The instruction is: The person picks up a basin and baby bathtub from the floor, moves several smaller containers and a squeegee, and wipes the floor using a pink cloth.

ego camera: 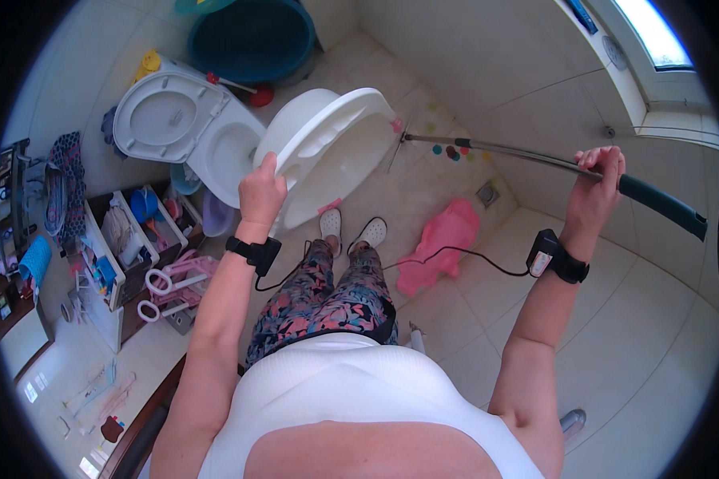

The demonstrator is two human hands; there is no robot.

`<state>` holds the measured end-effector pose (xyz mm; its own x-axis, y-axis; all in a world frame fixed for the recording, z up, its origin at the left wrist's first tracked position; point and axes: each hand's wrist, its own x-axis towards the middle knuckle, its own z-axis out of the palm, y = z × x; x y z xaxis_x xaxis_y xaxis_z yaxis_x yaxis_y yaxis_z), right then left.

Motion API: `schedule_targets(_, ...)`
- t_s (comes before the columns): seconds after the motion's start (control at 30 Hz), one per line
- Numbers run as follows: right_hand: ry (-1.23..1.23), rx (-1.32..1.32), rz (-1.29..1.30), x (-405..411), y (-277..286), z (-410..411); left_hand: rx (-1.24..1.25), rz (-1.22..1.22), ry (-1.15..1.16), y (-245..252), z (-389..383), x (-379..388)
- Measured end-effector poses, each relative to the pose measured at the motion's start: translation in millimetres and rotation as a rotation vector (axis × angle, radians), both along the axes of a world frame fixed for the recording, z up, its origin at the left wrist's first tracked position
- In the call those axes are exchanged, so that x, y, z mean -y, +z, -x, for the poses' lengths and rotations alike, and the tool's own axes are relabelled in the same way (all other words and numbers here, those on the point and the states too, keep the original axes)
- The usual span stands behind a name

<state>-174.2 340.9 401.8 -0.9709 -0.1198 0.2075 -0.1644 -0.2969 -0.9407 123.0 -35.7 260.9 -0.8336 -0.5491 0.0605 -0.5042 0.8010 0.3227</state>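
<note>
My left hand [262,194] grips the near rim of a white plastic baby bathtub [350,158], which is tilted on its side with its hollow facing right. Small pink pieces sit on the tub's rim. In my right hand [599,176] is a long metal pole [515,149], held just below its dark green handgrip [662,203]. The pole reaches left to a thin crosspiece [398,143] beside the tub, partly blurred, so I cannot tell what tool it is.
Left of the tub stands a toilet [227,146] with its lid raised, near a red plunger [262,96] and a large blue-green basin [251,42]. A pink mat [443,245] lies by a floor drain [487,194]. Open drawers [138,227] and a pink-white folding frame [177,281] are at left.
</note>
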Motion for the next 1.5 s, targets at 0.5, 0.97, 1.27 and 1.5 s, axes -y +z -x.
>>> schedule_targets(0.5,-0.195,-0.021,0.216,118.9,-20.3,3.4,0.029,-0.016,-0.099,-21.0,-88.3,-16.6)
schedule_targets(0.97,0.139,-0.14,-0.028,242.6,-186.7,56.9,0.073,-0.067,0.028,-43.8,-80.6,-0.5)
schedule_targets(1.27,0.281,-0.201,-0.428,140.0,-183.0,44.8,0.057,-0.083,0.01,-46.0,-77.9,5.3)
schedule_targets(1.5,0.291,-0.148,-0.424,6.0,-133.6,-21.6,0.053,-0.089,-0.041,-41.9,-80.0,5.7)
